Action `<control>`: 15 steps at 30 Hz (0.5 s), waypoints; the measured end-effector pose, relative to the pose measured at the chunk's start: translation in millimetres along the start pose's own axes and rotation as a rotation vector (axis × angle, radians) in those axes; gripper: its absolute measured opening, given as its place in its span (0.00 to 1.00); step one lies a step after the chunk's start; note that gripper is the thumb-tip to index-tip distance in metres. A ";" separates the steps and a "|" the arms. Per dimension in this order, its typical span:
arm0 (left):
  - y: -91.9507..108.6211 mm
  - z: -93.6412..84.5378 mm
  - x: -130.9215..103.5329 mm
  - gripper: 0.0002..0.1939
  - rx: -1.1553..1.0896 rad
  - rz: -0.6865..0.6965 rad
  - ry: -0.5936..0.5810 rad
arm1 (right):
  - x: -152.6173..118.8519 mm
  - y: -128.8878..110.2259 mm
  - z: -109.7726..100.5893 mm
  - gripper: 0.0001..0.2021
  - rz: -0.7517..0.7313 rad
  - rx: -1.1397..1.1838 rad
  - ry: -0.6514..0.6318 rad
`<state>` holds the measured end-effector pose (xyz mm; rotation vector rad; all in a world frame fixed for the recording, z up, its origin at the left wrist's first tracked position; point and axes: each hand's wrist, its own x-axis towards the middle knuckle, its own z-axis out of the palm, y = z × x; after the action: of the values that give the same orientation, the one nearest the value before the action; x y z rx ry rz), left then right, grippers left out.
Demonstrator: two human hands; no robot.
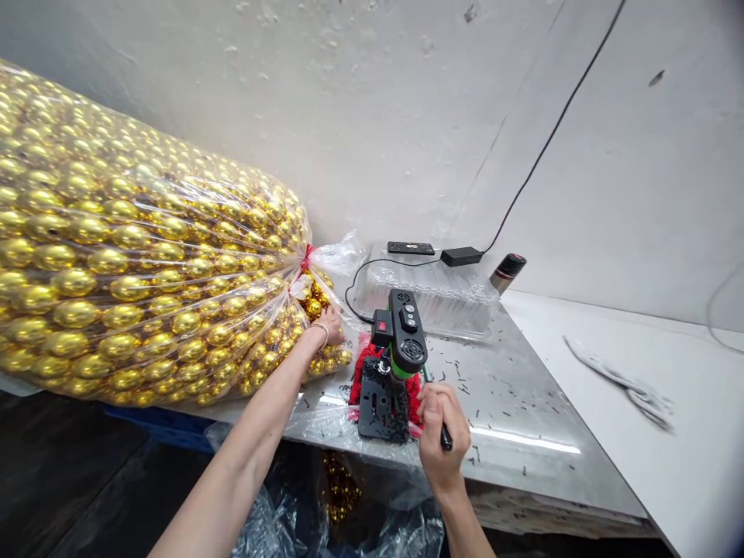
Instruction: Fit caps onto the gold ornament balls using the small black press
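Apparent step: picking beads (315,308). Left hand (331,325): among them, at 10 o'clock of the machine (409,350); finger closure cannot be told. Right hand (445,426): 5 o'clock, fingers clamped round the lever (446,439). Next move likely calls for a firm bead grasp.

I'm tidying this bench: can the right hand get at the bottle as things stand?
Probably, once it lets go: the right hand grips a handle, but nothing tall seems to stand between it and the bottle. The clear trays sit by its base, leaving the cap free.
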<state>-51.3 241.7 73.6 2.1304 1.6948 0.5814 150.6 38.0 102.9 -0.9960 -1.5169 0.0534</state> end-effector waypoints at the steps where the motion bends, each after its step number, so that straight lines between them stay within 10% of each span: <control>1: -1.0 -0.5 0.2 0.28 0.015 0.003 -0.027 | -0.1 -0.2 0.0 0.12 -0.001 0.001 -0.001; 15: 6.8 3.7 -9.6 0.34 0.211 -0.054 -0.167 | 1.6 -0.9 -0.2 0.11 -0.047 -0.028 0.001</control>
<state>-45.6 230.7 73.0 2.1974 1.7803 0.2098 150.6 38.3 104.6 -0.9819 -1.5430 -0.0022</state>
